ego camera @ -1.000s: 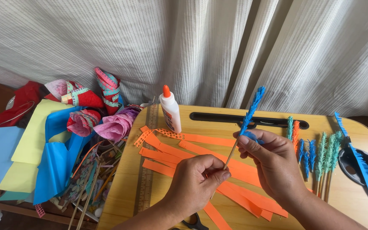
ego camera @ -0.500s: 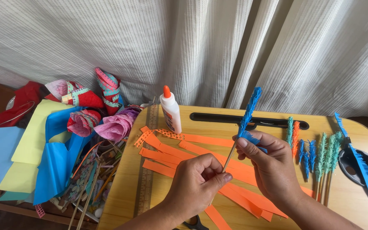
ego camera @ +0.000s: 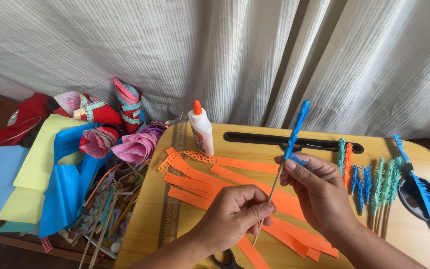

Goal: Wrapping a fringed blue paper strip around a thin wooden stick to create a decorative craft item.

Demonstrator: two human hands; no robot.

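Mid-wrap on a paper stem, by the look of it. Left hand (ego camera: 232, 219) pinching the lower end of a thin wooden stick (ego camera: 267, 206), fingers closed tight round it. Right hand (ego camera: 319, 197) closed on the stick higher up, thumb and fingertips pressing the blue fringed paper strip (ego camera: 297, 129) where the winding stops. Probably calls for a slow twist of the stick next while keeping the strip snug, so no gaps show.

Stick held tilted, just above the orange paper strips (ego camera: 225, 182) on the wooden lap table (ego camera: 255, 137). Blue spiral covering the top part only, bare wood below. Right of the orange strips, a row of finished fringed stems (ego camera: 374, 187); behind them, a glue bottle (ego camera: 201, 128).
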